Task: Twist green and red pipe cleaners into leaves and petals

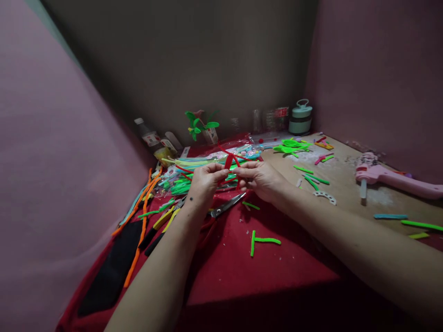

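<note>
Red pipe cleaners (229,161), partly bent into a flat strip or loop, are pinched between my two hands above the middle of the table. My left hand (205,183) grips their lower left part with thumb and finger. Close beside it, my right hand (261,179) pinches them from the right, fingertips almost touching the left ones. Loose red ends stick up and out past the fingers. Below and behind my hands are clear bags of coloured pipe cleaners (183,183). Scissors (228,205) lie under my hands, and yellow-handled pliers (166,219) sit by my left wrist.
Green pipe cleaner pieces (266,240) lie on the red cloth (235,281). Orange ones (138,240) and a black sheet (110,272) are left. A potted green craft plant (210,133), a bottle (152,138) and a lidded cup (300,120) stand behind. A pink glue gun (391,177) lies right.
</note>
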The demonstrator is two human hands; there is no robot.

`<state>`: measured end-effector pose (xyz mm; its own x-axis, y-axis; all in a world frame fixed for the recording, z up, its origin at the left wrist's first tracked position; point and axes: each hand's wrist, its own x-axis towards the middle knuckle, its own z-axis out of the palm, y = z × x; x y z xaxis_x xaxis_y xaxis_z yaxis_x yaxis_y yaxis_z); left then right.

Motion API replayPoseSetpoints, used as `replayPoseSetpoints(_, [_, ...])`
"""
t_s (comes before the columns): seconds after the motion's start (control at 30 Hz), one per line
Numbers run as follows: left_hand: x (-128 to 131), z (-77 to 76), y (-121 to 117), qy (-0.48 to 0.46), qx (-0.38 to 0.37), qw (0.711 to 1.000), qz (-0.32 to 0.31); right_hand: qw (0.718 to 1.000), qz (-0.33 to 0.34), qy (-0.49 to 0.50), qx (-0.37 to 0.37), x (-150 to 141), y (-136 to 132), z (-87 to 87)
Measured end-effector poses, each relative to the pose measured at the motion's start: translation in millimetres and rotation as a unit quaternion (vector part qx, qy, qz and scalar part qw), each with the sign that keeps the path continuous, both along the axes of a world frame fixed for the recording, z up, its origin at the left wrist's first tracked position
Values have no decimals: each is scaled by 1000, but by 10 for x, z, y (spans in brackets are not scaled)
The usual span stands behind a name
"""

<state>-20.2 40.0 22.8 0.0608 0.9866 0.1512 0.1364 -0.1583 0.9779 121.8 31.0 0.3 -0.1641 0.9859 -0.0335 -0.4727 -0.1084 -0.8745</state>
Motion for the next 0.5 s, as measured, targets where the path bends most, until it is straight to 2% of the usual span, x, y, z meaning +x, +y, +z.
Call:
replayPoseSetpoints(0.1, [10, -15, 1, -4, -1, 1000, -7, 996, -39, 72, 20, -4, 18, -2])
replayPoseSetpoints(0.2, [31, -17, -12, -2, 1, 1000, -8, 991, -72, 93, 67, -2, 30, -6])
replayPoseSetpoints(0.3, [51, -17, -27, 5, 2, 1000, -5, 987, -97, 65, 115, -5, 25, -8])
replayPoseSetpoints(0.5, [52, -45, -6, 2, 5, 1000, -4, 968, -150, -50, 196, -12, 5, -30])
